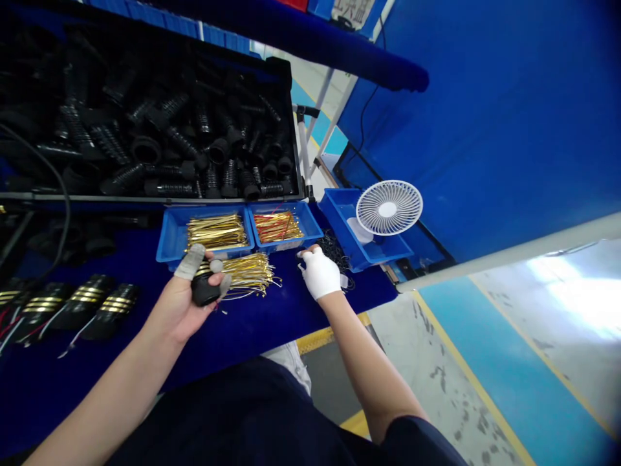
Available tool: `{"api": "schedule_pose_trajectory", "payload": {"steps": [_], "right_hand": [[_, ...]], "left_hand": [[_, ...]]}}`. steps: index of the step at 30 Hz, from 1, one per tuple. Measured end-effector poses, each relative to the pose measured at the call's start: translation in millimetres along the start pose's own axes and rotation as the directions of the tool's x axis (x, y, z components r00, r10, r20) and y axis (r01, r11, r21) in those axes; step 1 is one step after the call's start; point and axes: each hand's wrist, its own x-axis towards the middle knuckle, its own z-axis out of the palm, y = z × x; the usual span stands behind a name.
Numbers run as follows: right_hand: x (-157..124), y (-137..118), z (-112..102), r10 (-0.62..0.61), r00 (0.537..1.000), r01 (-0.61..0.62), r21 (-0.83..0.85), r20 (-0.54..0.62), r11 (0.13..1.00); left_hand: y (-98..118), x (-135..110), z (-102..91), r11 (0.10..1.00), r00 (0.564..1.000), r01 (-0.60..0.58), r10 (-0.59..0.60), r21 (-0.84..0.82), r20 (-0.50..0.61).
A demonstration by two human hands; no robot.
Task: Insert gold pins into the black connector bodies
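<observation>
My left hand (187, 301), with taped fingertips, is closed around a black cylindrical part (204, 288) that has a gold band. It hovers just left of a loose bundle of gold wire ties (247, 273) on the blue table. My right hand (319, 273) wears a white glove. Its fingers curl down onto a pile of small black rings (334, 249) at the table's right end. I cannot tell whether it holds one.
Two blue bins hold gold strips (216, 231) and red-and-gold strips (277, 226). A large black tray of ribbed black parts (160, 142) stands behind. Finished black parts with gold bands (72, 304) lie at left. A white fan (389, 207) sits in a blue bin at right.
</observation>
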Motion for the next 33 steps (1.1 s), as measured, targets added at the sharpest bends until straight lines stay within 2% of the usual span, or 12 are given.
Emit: {"api": "schedule_pose_trajectory", "payload": {"steps": [2, 5, 9, 11, 13, 15, 17, 19, 21, 26, 30, 33], "right_hand": [[3.6, 7.4, 3.6, 0.000, 0.999, 0.001, -0.033, 0.035, 0.999], [0.7, 7.3, 7.9, -0.068, 0.998, 0.067, 0.029, 0.012, 0.997], [-1.3, 10.7, 4.7, -0.079, 0.980, 0.123, 0.246, -0.181, 0.962], [-0.3, 11.1, -0.5, -0.057, 0.959, 0.151, 0.326, -0.279, 0.933], [-1.1, 5.1, -6.3, -0.060, 0.943, 0.194, 0.393, -0.328, 0.899], [-5.6, -8.0, -11.1, -0.089, 0.935, 0.250, 0.460, -0.344, 0.852], [-13.1, -25.2, -13.7, -0.130, 0.923, 0.312, 0.507, -0.363, 0.803], [-21.0, -41.3, -14.1, -0.169, 0.904, 0.369, 0.518, -0.392, 0.772], [-26.8, -52.4, -13.4, -0.192, 0.888, 0.404, 0.511, -0.417, 0.759], [-31.6, -60.2, -12.8, -0.203, 0.869, 0.414, 0.436, -0.452, 0.799], [-35.1, -63.7, -12.2, -0.268, 0.844, 0.443, 0.321, -0.465, 0.837], [-38.4, -67.4, -9.8, -0.293, 0.843, 0.438, 0.261, -0.451, 0.860]], "left_hand": [[-8.2, -4.8, 4.2, 0.993, 0.993, 0.116, -0.116, 0.006, 0.018], [-21.0, -9.1, 7.4, 0.973, 0.972, 0.228, -0.229, 0.028, 0.049], [-31.6, -8.8, 5.2, 0.976, 0.976, 0.216, -0.216, 0.043, -0.005], [-34.2, -8.2, 3.3, 0.966, 0.967, 0.252, -0.254, 0.054, 0.018], [-37.2, -8.3, 1.7, 0.957, 0.957, 0.278, -0.283, 0.089, 0.060], [-41.9, -8.6, 0.5, 0.957, 0.970, 0.221, -0.235, 0.188, 0.057], [-48.3, -8.8, -0.7, 0.940, 0.992, 0.081, -0.109, 0.333, 0.065], [-54.8, -8.3, -1.7, 0.893, 0.991, -0.064, 0.003, 0.446, 0.135], [-59.8, -7.7, -2.7, 0.855, 0.976, -0.157, 0.056, 0.495, 0.213], [-62.6, -7.8, -4.3, 0.811, 0.968, -0.215, 0.105, 0.544, 0.226], [-60.5, -9.8, -3.6, 0.808, 0.960, -0.249, 0.131, 0.534, 0.249], [-59.6, -11.2, -3.4, 0.807, 0.963, -0.246, 0.138, 0.537, 0.233]]}}
